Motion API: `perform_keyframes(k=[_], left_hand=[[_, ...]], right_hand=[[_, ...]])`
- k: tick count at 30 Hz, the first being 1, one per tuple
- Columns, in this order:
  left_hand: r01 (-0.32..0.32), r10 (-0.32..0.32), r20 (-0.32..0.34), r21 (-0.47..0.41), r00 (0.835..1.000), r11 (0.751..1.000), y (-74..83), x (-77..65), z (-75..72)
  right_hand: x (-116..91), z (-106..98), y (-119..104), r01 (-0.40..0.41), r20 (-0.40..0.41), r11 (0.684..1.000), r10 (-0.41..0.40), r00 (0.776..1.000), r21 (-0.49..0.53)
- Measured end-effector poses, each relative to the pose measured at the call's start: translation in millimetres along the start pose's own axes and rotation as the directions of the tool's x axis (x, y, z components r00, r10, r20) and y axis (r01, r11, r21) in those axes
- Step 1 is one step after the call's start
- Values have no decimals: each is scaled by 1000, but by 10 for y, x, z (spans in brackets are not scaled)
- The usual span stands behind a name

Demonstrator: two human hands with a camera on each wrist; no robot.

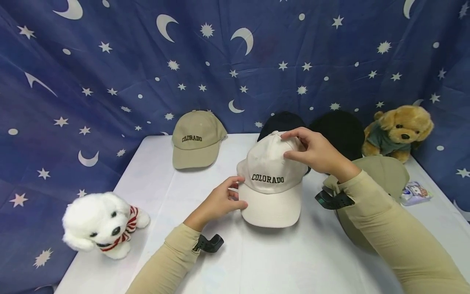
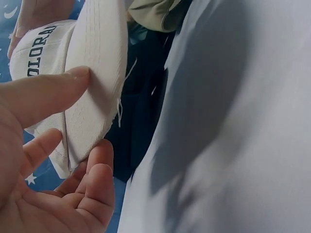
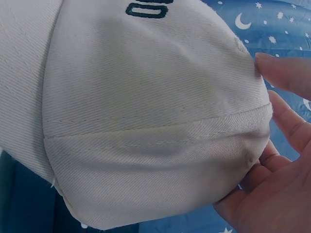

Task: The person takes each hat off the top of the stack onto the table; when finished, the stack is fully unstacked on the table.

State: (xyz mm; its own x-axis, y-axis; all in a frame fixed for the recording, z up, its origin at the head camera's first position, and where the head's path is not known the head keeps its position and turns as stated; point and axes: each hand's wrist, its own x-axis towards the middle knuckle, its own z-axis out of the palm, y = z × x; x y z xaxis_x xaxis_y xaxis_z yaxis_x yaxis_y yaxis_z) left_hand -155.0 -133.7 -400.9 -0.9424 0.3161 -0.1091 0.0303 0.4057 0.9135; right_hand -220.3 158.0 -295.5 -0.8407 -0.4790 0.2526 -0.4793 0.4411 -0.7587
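Observation:
A white baseball cap [image 1: 273,167] lettered COLORADO is tilted above the table, brim toward me. My left hand [image 1: 222,200] pinches the left edge of its brim. In the left wrist view the thumb lies on the brim's top [image 2: 92,87], with curled fingers [image 2: 99,187] at its underside. At the top right of the crown [image 3: 155,97], my right hand [image 1: 310,151] holds the cap with bent fingers and thumb. In the right wrist view the fingers [image 3: 289,116] meet the crown's edge; some fingertips are hidden behind it.
A beige COLORADO cap [image 1: 198,139] stands at the back left. Behind the white cap are a navy cap [image 1: 280,122] and a black cap [image 1: 341,132]. An olive cap [image 1: 385,173] and small packet [image 1: 415,193] lie right. Plush dogs sit left [image 1: 99,222] and right [image 1: 400,126].

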Motion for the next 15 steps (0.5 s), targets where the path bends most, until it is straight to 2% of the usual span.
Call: perform_keyframes(k=[6,15], left_hand=[[-10,10,15,-3,1000,1000,14,-3,84],[-15,15,48,12,999,1000,56,-16,163]], right_hand=[[-83,-33,20,19,-20,1000,-19,1000,5],[-175,-64,52,27,-34,999,-29,999,-40]])
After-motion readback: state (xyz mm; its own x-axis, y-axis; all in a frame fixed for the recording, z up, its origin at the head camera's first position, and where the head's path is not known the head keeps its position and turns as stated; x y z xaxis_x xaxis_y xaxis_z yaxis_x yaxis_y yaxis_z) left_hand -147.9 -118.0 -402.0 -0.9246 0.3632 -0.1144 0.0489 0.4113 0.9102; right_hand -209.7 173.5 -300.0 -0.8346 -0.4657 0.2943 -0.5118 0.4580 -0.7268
